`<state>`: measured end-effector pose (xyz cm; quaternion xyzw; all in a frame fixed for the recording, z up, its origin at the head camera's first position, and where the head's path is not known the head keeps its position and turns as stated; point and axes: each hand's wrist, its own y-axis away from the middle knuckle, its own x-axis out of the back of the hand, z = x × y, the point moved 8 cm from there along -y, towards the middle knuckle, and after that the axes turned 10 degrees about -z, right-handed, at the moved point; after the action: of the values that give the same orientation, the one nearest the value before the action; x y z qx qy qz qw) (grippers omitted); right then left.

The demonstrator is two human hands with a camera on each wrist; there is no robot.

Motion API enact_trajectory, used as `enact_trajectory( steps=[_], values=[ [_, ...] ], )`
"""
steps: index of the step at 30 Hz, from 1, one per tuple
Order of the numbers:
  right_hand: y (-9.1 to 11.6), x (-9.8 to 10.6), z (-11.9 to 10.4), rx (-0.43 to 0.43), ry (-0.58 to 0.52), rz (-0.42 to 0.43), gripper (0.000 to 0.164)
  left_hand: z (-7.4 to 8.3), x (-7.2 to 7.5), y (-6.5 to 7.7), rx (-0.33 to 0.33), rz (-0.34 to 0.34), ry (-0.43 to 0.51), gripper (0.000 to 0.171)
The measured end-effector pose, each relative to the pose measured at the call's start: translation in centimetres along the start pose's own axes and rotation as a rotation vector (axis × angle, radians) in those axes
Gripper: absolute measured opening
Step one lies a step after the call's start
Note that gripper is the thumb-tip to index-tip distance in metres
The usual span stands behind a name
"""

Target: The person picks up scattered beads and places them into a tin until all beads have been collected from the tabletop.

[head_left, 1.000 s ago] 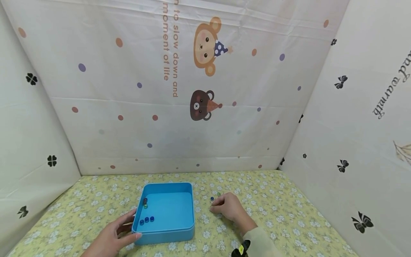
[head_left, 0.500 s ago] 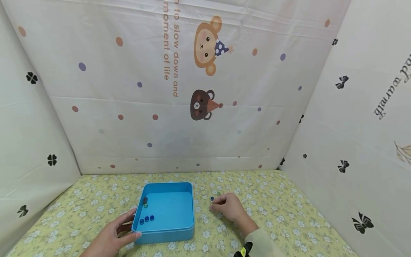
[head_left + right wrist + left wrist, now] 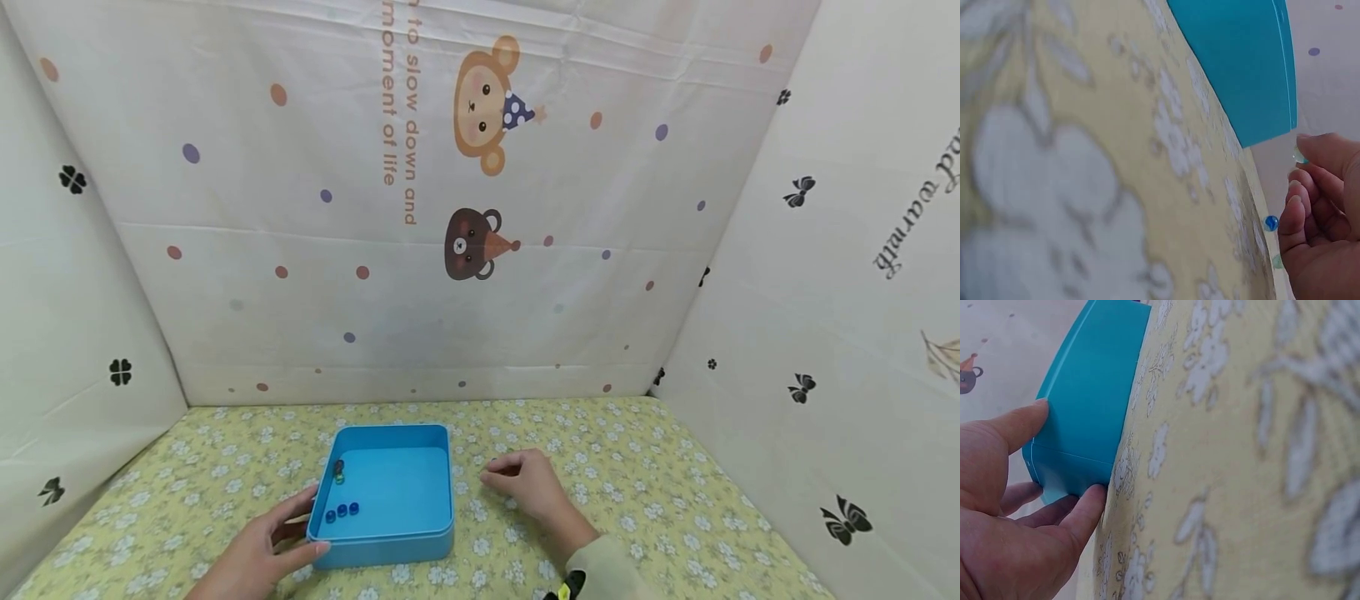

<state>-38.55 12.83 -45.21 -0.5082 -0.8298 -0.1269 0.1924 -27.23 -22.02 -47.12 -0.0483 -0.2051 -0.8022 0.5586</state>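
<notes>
My left hand (image 3: 262,542) holds the near left corner of a square blue box (image 3: 397,546), thumb on the front and fingers along the left side. Inside the box, several marbles lie toward the left: a row of dark blue marbles (image 3: 342,510), plus a brownish marble (image 3: 339,465) and a yellow-green marble (image 3: 340,479) by the wall. To the right of the box, my right hand (image 3: 528,483) pinches a clear greenish marble (image 3: 1299,155) between thumb and fingertips. Beyond that hand, a blue swirled marble (image 3: 1270,222) and a pale green marble (image 3: 1277,261) rest on the cloth; the head view hides them.
A yellow flowered cloth (image 3: 637,500) covers the table. White printed sheets hang behind (image 3: 390,317) and at the right side (image 3: 810,317) and left side (image 3: 75,275). The box's right wall stands between my right hand and the marbles inside.
My right hand has lifted slightly and shifted left toward the box with the pinched marble, now covering the loose marbles in the head view. My left hand and the box stay put.
</notes>
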Motion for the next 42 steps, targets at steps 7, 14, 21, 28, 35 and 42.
enact_trajectory(
  steps=[7, 14, 21, 28, 35, 42],
  values=[
    [0.1, -0.6, -0.8, 0.036, -0.048, -0.004, 0.027, 0.1, 0.2, -0.3, 0.032, 0.046, -0.025, 0.091],
    [0.1, -1.0, -1.6, 0.096, -0.067, 0.014, 0.032, 0.1, 0.3, -0.3, 0.043, 0.084, -0.033, 0.091],
    [0.5, -1.3, -2.6, 0.13, -0.098, 0.03, 0.027, 0.3, 0.3, -0.4, 0.037, 0.092, -0.048, 0.091],
    [0.4, -1.9, -3.5, 0.163, -0.096, 0.004, 0.028, 0.2, 0.3, -0.3, 0.043, 0.093, -0.044, 0.091],
    [0.5, -2.4, -4.5, 0.189, -0.126, -0.016, 0.03, 0.1, 0.2, -0.3, 0.027, 0.073, -0.041, 0.09],
    [0.3, -3.0, -5.3, 0.22, -0.128, -0.022, 0.033, 0.1, 0.2, -0.3, 0.02, 0.064, -0.037, 0.09]
  ],
)
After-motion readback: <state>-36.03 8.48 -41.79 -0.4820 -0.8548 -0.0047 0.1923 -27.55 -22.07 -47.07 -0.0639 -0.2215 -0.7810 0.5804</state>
